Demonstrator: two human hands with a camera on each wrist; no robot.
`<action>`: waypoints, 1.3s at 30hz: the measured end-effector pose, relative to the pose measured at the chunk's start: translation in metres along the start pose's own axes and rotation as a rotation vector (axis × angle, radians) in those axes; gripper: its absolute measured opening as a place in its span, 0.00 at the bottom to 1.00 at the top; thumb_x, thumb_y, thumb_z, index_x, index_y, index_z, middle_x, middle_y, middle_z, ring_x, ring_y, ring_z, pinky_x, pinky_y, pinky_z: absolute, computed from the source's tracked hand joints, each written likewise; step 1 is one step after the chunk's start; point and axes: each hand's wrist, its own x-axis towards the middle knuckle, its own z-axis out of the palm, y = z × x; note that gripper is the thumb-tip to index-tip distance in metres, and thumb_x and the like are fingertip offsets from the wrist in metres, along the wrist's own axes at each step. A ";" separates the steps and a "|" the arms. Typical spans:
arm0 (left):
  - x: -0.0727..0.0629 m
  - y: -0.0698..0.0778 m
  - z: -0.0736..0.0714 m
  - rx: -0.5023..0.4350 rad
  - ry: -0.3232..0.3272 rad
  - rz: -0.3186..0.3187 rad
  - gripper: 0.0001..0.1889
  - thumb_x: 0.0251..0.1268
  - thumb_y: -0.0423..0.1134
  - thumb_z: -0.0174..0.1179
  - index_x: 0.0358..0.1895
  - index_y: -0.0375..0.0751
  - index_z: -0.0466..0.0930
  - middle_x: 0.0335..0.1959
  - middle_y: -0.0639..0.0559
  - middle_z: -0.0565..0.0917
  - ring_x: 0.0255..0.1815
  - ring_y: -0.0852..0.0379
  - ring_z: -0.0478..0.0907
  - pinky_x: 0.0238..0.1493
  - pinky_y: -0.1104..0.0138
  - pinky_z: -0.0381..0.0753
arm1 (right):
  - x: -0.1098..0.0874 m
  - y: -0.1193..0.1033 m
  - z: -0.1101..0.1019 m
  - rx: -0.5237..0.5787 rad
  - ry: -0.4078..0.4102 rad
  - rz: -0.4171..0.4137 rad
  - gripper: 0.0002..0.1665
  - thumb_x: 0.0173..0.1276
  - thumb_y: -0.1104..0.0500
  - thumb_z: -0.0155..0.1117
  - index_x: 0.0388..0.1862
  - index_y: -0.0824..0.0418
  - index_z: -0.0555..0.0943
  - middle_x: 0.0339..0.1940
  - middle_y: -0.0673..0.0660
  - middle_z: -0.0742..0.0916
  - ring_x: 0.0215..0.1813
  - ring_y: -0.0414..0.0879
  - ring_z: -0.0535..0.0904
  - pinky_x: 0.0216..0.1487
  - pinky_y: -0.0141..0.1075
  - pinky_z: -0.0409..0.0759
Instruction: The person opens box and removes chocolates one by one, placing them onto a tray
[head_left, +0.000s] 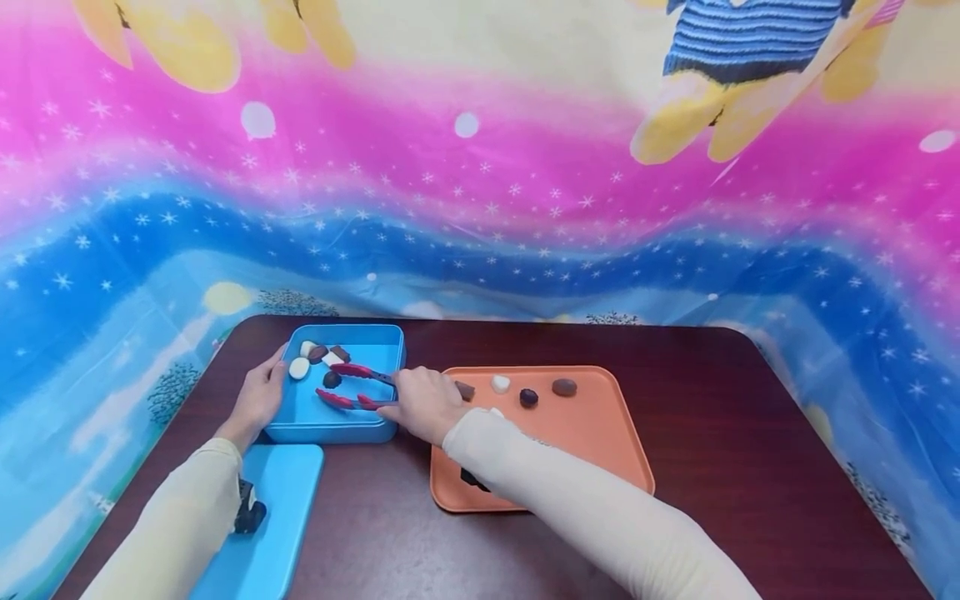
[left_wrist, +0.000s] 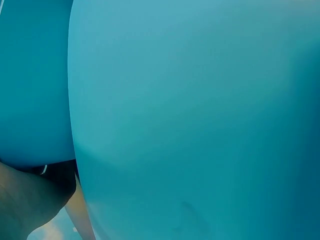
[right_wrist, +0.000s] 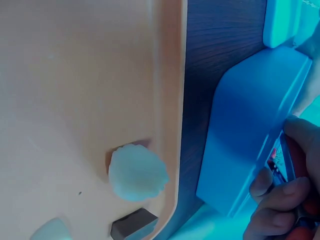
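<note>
With my right hand [head_left: 429,406] I hold tongs with red tips [head_left: 352,403] over the light-blue box [head_left: 330,432]. The tong tips are apart, on either side of a dark round chocolate [head_left: 332,379]. My left hand [head_left: 260,392] holds the box's left side, thumb near the rim; its other fingers are mostly hidden. Farther back in the box lie several white and brown chocolates, among them a round white chocolate [head_left: 298,367]. Blue plastic fills most of the left wrist view. My right fingers curl round the tong handles [right_wrist: 285,157] in the right wrist view.
An orange tray [head_left: 585,442] stands right of the box, bearing several chocolates, such as a brown oval one [head_left: 564,387] and a scalloped white one [right_wrist: 137,172]. A blue lid [head_left: 277,542] lies in front of the box, under my left forearm. A patterned cloth [head_left: 480,208] hangs behind the table.
</note>
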 end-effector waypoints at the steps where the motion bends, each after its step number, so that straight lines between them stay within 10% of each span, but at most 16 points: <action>1: 0.000 -0.001 0.000 0.002 0.000 0.002 0.30 0.86 0.50 0.25 0.83 0.46 0.38 0.83 0.33 0.45 0.82 0.27 0.41 0.78 0.32 0.47 | 0.000 0.000 0.001 -0.003 0.002 -0.003 0.28 0.64 0.36 0.70 0.54 0.52 0.85 0.23 0.47 0.81 0.26 0.40 0.77 0.21 0.30 0.75; 11: 0.001 -0.004 0.000 0.004 0.007 0.018 0.30 0.86 0.51 0.25 0.83 0.45 0.39 0.83 0.33 0.46 0.82 0.27 0.42 0.78 0.32 0.47 | 0.000 -0.005 0.001 -0.047 -0.004 -0.032 0.20 0.66 0.37 0.69 0.36 0.52 0.82 0.19 0.48 0.78 0.23 0.40 0.75 0.21 0.30 0.73; 26: 0.001 -0.004 0.003 -0.010 -0.002 0.023 0.29 0.86 0.50 0.26 0.83 0.46 0.39 0.83 0.34 0.46 0.82 0.28 0.42 0.79 0.33 0.47 | -0.004 -0.004 0.002 -0.070 -0.034 -0.037 0.20 0.69 0.37 0.66 0.38 0.53 0.82 0.18 0.49 0.78 0.22 0.40 0.75 0.19 0.31 0.73; 39: 0.001 -0.003 -0.001 -0.018 0.007 0.020 0.29 0.86 0.50 0.26 0.83 0.46 0.39 0.83 0.34 0.46 0.82 0.28 0.42 0.79 0.33 0.47 | -0.005 -0.001 0.000 0.091 -0.047 -0.015 0.29 0.69 0.39 0.66 0.64 0.52 0.82 0.35 0.50 0.87 0.28 0.40 0.77 0.21 0.30 0.74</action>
